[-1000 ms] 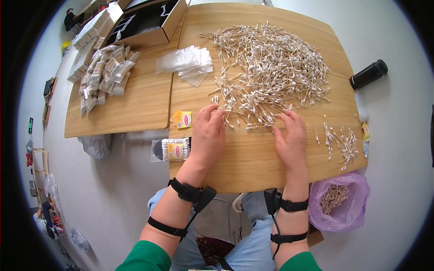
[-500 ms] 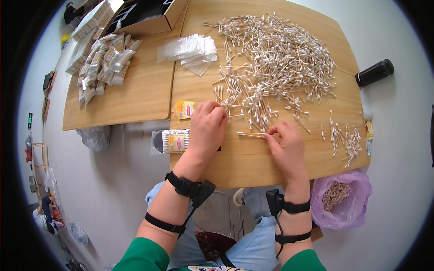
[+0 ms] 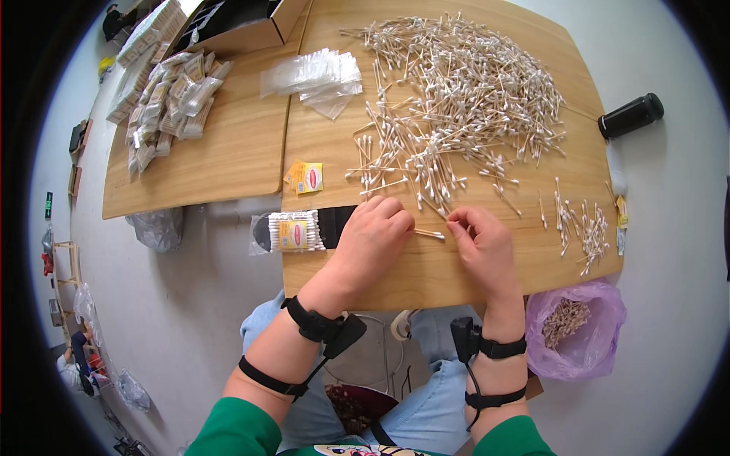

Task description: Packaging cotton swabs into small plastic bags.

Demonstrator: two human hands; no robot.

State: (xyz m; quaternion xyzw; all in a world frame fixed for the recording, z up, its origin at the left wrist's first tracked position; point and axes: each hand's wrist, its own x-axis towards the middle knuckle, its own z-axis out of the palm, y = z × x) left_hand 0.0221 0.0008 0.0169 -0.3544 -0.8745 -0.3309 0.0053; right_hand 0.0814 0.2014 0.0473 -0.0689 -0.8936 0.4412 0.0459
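A big heap of white-tipped cotton swabs (image 3: 479,91) covers the far middle of the wooden table, with loose ones trailing toward my hands. My left hand (image 3: 374,239) is closed on a few cotton swabs (image 3: 430,234), whose white tips stick out to the right. Just right of those tips, my right hand (image 3: 484,243) has thumb and forefinger pinched together; what lies between them, if anything, is too small to make out. Beside my left hand, a clear bag packed with swabs and a yellow card (image 3: 295,231) lies on a black strip (image 3: 334,225) at the table's left edge.
Yellow cards (image 3: 307,177) and clear empty bags (image 3: 323,76) lie left of the heap. Filled packs (image 3: 171,106) pile up beside an open carton (image 3: 258,34). A small swab group (image 3: 589,237) and a black cylinder (image 3: 631,115) are at right. A purple bag (image 3: 544,357) hangs below.
My left hand has come down and right from the edge of the heap and now grips the swabs that my right fingers held. The black strip beside the filled bag shows more.
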